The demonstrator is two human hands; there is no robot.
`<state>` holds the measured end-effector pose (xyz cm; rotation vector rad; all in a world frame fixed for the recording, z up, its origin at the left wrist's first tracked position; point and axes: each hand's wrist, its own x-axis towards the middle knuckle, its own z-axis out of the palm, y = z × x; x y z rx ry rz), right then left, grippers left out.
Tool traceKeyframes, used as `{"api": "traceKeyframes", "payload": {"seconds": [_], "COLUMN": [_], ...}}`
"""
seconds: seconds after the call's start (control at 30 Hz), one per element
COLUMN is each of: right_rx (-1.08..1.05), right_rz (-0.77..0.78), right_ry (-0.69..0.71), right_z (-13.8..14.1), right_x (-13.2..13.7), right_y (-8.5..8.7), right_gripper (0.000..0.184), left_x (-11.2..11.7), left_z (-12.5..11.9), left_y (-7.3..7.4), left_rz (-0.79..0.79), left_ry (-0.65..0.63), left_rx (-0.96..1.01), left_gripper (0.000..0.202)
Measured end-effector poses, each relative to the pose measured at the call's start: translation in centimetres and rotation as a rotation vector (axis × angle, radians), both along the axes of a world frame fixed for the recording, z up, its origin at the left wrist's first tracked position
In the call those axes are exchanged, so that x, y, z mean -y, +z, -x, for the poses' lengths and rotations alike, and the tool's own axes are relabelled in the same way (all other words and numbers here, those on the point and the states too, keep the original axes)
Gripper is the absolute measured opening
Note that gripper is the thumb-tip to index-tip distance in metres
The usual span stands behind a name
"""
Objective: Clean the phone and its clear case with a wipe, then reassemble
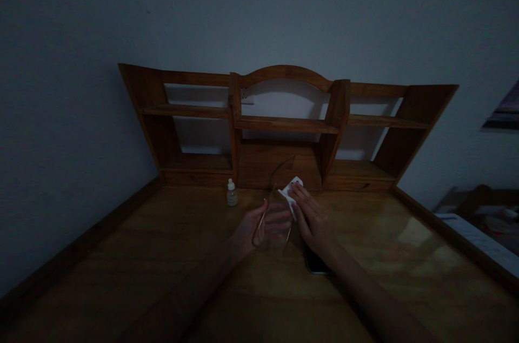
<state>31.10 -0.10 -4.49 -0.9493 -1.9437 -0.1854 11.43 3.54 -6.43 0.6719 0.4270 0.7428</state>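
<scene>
My left hand (247,229) holds a thin see-through sheet (260,223) with orange-tinted edges by its left side, thumb at the near edge. The fingers show dimly through it, and its exact kind is too dark to tell. My right hand (312,218) presses a folded white cloth or tissue (287,191) under its fingers, against the sheet's right side. Below the right hand, a dark phone (315,264) lies on the desk, partly hidden by the wrist. A small clear bottle with a white dropper cap (231,194) stands upright beyond my left hand.
The wooden desk (162,256) has a raised edge on both sides. At its back stands a wooden shelf unit (284,125) against the wall, with a socket (246,97) behind it. Past the right edge is a pale surface (478,237) with unclear items.
</scene>
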Motion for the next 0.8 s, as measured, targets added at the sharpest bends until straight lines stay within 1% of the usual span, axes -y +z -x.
{"api": "traceKeyframes", "payload": {"seconds": [0.1,0.2,0.33,0.4,0.53,0.67,0.8], "right_rx": [-0.024,-0.028,-0.003,0.031,0.08,0.073,0.107], "right_rz": [0.017,0.034,0.036,0.036,0.088,0.115,0.113], "right_ry": [-0.021,-0.032,-0.033,-0.029,0.01,0.034,0.074], "right_z": [-0.2,-0.4,-0.3,-0.1,0.4,0.7,0.8], "right_x": [-0.3,-0.5,-0.6,-0.6,-0.7,-0.8,-0.5], "right_y": [-0.2,-0.5,-0.6,-0.7,-1.2,-1.5,-1.3], "right_gripper": [0.048,0.047,0.047,0.048,0.05,0.052,0.052], "left_x": [0.5,0.8,1.2,1.2,1.1,1.0,1.0], "left_z": [-0.1,-0.5,-1.1,-1.3,-1.3,-1.2,-1.2], "left_y": [0.4,0.2,-0.2,-0.2,-0.3,-0.3,-0.3], "left_rz": [0.004,-0.019,-0.089,-0.098,-0.082,-0.044,0.006], "left_ry": [-0.025,-0.051,-0.019,-0.009,-0.045,-0.031,0.01], "left_rx": [-0.098,-0.162,-0.198,-0.169,-0.05,-0.045,-0.066], "left_gripper": [0.048,0.05,0.049,0.045,0.034,0.028,0.027]}}
